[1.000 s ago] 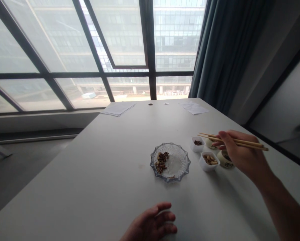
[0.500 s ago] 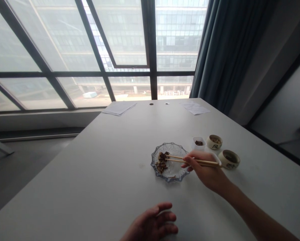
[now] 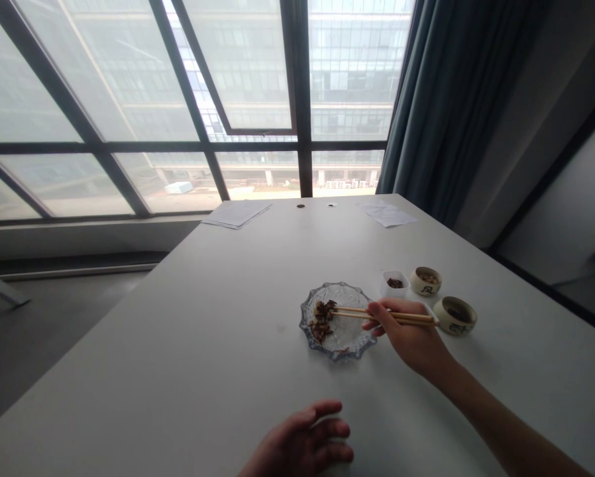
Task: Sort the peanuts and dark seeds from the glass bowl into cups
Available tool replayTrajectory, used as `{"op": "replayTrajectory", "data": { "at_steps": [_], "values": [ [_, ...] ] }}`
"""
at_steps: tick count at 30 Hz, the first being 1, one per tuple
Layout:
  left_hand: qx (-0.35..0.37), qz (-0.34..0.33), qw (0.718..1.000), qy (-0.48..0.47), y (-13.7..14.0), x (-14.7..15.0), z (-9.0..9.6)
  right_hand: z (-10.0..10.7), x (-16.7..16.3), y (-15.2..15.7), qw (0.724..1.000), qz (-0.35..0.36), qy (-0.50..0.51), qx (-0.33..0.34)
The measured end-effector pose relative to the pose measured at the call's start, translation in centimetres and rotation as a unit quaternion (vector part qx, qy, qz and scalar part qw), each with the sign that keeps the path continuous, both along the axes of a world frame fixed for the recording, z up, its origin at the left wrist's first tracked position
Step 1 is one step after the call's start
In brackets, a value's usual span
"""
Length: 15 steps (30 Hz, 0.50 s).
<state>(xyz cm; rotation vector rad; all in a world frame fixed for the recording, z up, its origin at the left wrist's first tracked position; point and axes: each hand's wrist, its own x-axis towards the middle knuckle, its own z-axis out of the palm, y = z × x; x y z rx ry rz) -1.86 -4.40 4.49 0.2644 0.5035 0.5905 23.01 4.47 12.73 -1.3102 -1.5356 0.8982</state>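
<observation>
My right hand (image 3: 411, 331) is closed around a pair of wooden chopsticks (image 3: 352, 313), their tips pointing left over a scalloped clear glass dish (image 3: 350, 341). The tips meet a heap of small dark brown dried pieces (image 3: 321, 324) on the dish's left side; whether they pinch one I cannot tell. My left hand (image 3: 305, 437) hovers near the front of the table, fingers apart and holding nothing. Beyond my right hand stand a small white square container (image 3: 394, 283) with dark pieces in it and two cream-coloured cups (image 3: 455, 317) with dark characters. Another white container is mostly hidden behind the hand.
The white table (image 3: 218, 331) reaches toward the windows. Stacked papers (image 3: 236, 214) lie at its far left and a loose sheet (image 3: 387, 214) at its far right. Two round holes are near the far edge. A dark curtain (image 3: 427, 106) hangs at the right.
My right hand and the chopsticks have shifted very slightly to the right, tips still at the brown heap. My left hand has stayed put.
</observation>
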Motion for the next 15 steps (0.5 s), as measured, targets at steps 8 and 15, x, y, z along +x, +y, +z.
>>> {"op": "replayTrajectory", "data": {
  "at_steps": [8, 15],
  "values": [
    [0.002, -0.004, 1.0, 0.011, 0.05, -0.1, 0.19, 0.05, -0.46, -0.13, 0.999, -0.008, -0.034, 0.008],
    [0.001, -0.001, 1.0, 0.009, -0.1, -0.15, 0.3, -0.3, -0.53, -0.11, 0.999, 0.004, -0.031, 0.029]
  ]
}}
